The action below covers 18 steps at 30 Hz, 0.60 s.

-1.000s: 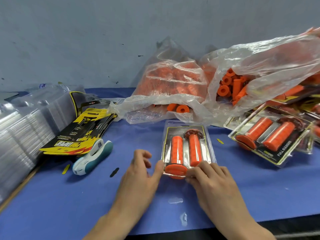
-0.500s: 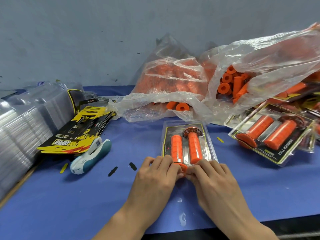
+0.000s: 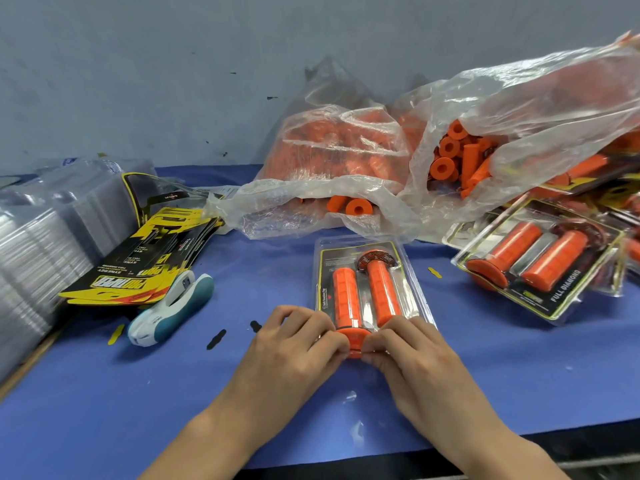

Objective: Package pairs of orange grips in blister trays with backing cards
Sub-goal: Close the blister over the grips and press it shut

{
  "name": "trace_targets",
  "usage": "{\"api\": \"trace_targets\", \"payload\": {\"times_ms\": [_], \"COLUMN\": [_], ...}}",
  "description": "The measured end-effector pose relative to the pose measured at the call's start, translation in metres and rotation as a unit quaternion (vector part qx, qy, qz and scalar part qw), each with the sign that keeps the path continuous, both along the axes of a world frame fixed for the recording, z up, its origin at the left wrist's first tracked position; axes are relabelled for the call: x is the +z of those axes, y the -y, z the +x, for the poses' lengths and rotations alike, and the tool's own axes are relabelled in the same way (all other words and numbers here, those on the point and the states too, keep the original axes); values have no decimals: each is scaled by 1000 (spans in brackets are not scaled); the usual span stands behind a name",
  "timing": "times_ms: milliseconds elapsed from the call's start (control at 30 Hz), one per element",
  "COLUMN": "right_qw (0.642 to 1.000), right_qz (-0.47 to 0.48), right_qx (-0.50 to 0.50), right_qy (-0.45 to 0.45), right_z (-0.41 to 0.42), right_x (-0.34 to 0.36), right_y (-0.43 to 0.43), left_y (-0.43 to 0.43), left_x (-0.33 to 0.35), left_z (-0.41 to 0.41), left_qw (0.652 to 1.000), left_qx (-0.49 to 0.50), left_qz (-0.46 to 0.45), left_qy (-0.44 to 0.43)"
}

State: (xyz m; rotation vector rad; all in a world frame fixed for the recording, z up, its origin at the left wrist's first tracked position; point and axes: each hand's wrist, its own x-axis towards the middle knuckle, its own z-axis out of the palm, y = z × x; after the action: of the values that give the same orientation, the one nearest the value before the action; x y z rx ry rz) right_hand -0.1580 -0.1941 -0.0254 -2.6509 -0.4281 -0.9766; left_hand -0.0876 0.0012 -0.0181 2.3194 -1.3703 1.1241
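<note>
A clear blister tray lies on the blue table in front of me, holding two orange grips over a dark backing card. My left hand and my right hand both pinch the tray's near edge with curled fingers, on either side of the left grip's orange flange. The near end of the tray is hidden under my fingers.
Stacks of clear trays and yellow-black backing cards lie at left, with a white-teal stapler beside them. Two plastic bags of loose orange grips stand behind. Finished packs pile up at right.
My left hand moved right from beside the tray onto its near edge, joining my right hand. Both hands now pinch closer together around the grip's flange.
</note>
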Motion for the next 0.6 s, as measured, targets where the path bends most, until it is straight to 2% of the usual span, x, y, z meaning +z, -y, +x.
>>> {"api": "trace_targets", "payload": {"times_ms": [133,400,600], "right_qw": [998,1000,1000], "right_qz": [-67,-9,-18], "right_qx": [-2,14,-9], "right_qy": [10,11,-5], "right_z": [1,0,-1], "right_x": [-2,3,5], "right_y": [-1,-8,-7], "left_y": [0,-8,-4], "left_x": [-1,-3,2], "left_z": [-5,-1,-4], "left_qw": [1000,999,999], "left_qx": [15,-1,23], "left_qz": [-1,-8,-14], "left_qy": [8,-46,-16]}}
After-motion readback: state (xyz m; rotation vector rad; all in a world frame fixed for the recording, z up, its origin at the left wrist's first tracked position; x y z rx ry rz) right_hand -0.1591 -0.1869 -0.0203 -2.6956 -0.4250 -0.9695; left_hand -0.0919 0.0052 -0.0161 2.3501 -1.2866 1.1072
